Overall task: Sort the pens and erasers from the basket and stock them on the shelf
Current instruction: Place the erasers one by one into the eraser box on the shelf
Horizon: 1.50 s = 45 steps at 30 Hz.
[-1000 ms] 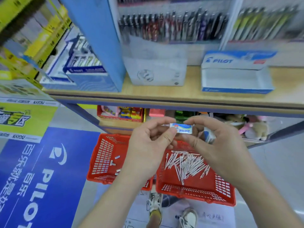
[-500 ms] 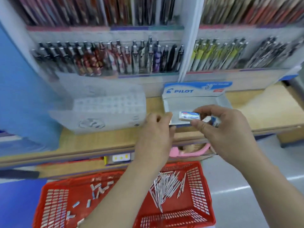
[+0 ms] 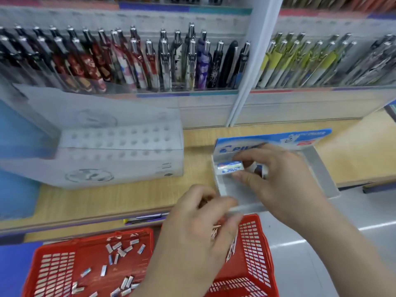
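R hand (image 3: 285,181): thumb + forefinger pinch eraser (image 3: 230,167) by its right end; a 2nd one seems tucked in the palm, not sure.
Eraser pos: just above back-left corner of open Pilot box (image 3: 319,168) on shelf (image 3: 107,196); not yet set down.
Long axis: left-right, approx parallel to box's back wall.
Key relation: box floor lies right below the fingers, slightly toward the person; short drop, prob. no turn needed.
L hand (image 3: 199,230): lower, over red basket (image 3: 255,254); fingers curled, blurred, can't tell if holding anything.
Nearer hand: R, by far.
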Motion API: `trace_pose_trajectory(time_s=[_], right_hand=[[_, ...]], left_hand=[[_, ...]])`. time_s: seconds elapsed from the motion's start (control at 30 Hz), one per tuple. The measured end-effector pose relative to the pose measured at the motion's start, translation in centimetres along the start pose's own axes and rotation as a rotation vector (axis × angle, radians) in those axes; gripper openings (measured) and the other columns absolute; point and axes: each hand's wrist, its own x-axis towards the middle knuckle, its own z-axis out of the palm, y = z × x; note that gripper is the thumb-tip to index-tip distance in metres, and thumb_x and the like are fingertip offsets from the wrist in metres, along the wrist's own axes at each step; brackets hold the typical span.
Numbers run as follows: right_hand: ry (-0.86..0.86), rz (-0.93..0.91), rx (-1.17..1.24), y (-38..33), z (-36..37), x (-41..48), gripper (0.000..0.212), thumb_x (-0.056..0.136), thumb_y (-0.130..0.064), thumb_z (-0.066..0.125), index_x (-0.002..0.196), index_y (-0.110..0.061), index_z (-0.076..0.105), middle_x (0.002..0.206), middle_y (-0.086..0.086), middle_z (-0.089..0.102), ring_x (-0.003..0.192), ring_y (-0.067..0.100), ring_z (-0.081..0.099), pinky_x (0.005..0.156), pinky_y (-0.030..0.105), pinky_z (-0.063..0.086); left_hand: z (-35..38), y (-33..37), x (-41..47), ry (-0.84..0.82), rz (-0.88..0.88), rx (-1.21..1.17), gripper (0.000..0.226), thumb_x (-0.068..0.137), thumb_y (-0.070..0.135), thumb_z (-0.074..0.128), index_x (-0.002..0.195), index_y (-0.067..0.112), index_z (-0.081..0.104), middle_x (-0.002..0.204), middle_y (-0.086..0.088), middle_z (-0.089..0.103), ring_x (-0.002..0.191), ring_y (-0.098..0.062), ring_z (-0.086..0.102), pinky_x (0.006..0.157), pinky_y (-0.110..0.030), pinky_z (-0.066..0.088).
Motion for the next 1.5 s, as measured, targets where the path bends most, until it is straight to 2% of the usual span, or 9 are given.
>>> trace_pose_trajectory(time_s=[0.2,0.37,0.47,0.6,0.87,0.97,1.17,1.37,1.5], right_hand=[[0.022,-0.024,-0.021,0.7,0.9,0.1,0.021,0.078,-0.024,0.075,0.099,-0.020,0.074,0.092,0.000,0.069,0.086,0.020,0.061,0.071,0.019,0.033],[0.041,-0.070,-0.088,0.8,1.2,0.0,0.020,0.078,-0.022,0.075,0.097,-0.019,0.073,0.086,0.001,0.069,0.079,0.026,0.064,0.070,0.033,0.051],[0.061,-0.083,-0.084,1.0,1.2,0.0,0.017,0.077,-0.023,0.074,0.094,-0.018,0.073,0.082,0.002,0.069,0.075,0.028,0.065,0.065,0.038,0.054],[0.134,-0.030,-0.044,0.9,1.5,-0.3,0.016,0.075,-0.027,0.077,0.085,-0.020,0.067,0.077,0.000,0.070,0.071,0.028,0.065,0.063,0.038,0.052],[0.127,0.056,-0.044,0.5,1.1,-0.3,0.024,0.074,-0.040,0.075,0.070,-0.022,0.061,0.066,-0.005,0.064,0.063,0.021,0.060,0.058,0.035,0.049],[0.137,0.266,0.289,0.0,-0.4,-0.4,0.036,0.076,-0.046,0.068,0.062,-0.016,0.057,0.051,-0.006,0.054,0.048,0.008,0.047,0.049,0.022,0.039],[-0.131,0.708,1.685,-0.8,-3.8,-1.4,0.020,0.058,-0.016,0.063,0.076,-0.011,0.057,0.067,0.009,0.050,0.060,0.021,0.054,0.035,0.022,0.035],[-0.239,0.607,1.616,-0.8,-3.0,-2.7,0.023,0.077,-0.012,0.058,0.098,-0.003,0.063,0.069,0.017,0.060,0.050,0.020,0.059,0.030,0.015,0.032],[-0.240,0.525,1.426,-1.0,-2.5,-3.0,0.029,0.063,-0.022,0.072,0.087,-0.008,0.064,0.059,0.023,0.051,0.032,0.015,0.042,0.031,0.010,0.024]], left_hand=[[0.0,1.5,1.5,0.068,-0.242,-0.007,0.040,0.086,0.032,0.057,0.122,0.044,0.043,0.104,0.016,0.060,0.082,-0.001,0.060,0.070,-0.011,0.044],[1.0,2.1,3.3,0.026,-0.368,0.029,0.073,0.082,0.032,0.059,0.138,0.045,0.013,0.124,0.023,0.053,0.088,-0.008,0.059,0.072,-0.018,0.043],[1.1,2.3,4.3,0.071,-0.411,0.061,0.063,0.082,0.032,0.063,0.136,0.039,0.032,0.118,0.023,0.056,0.089,-0.008,0.060,0.082,-0.029,0.049],[1.4,2.2,5.0,0.136,-0.448,0.064,0.026,0.078,0.035,0.068,0.102,0.036,0.060,0.083,0.017,0.065,0.075,-0.004,0.061,0.072,-0.029,0.052],[1.8,2.3,5.5,0.176,-0.491,0.082,0.024,0.074,0.035,0.069,0.098,0.036,0.065,0.077,0.016,0.067,0.075,-0.004,0.062,0.072,-0.029,0.051],[1.9,2.5,5.4,0.188,-0.481,0.095,0.030,0.076,0.035,0.070,0.104,0.035,0.063,0.083,0.015,0.067,0.080,-0.007,0.063,0.075,-0.034,0.052],[1.3,2.8,4.8,0.176,-0.450,0.001,0.051,0.080,0.040,0.065,0.128,0.035,0.048,0.102,0.021,0.061,0.086,-0.001,0.063,0.082,-0.034,0.054],[-0.2,5.0,2.3,0.290,-0.246,-0.105,0.027,0.083,0.035,0.063,0.110,0.036,0.060,0.098,0.019,0.057,0.077,-0.002,0.062,0.060,-0.009,0.048],[-0.4,6.1,2.0,0.124,-0.229,-0.364,0.039,0.076,0.037,0.065,0.115,0.035,0.063,0.102,0.015,0.057,0.079,-0.008,0.063,0.060,-0.011,0.050]])
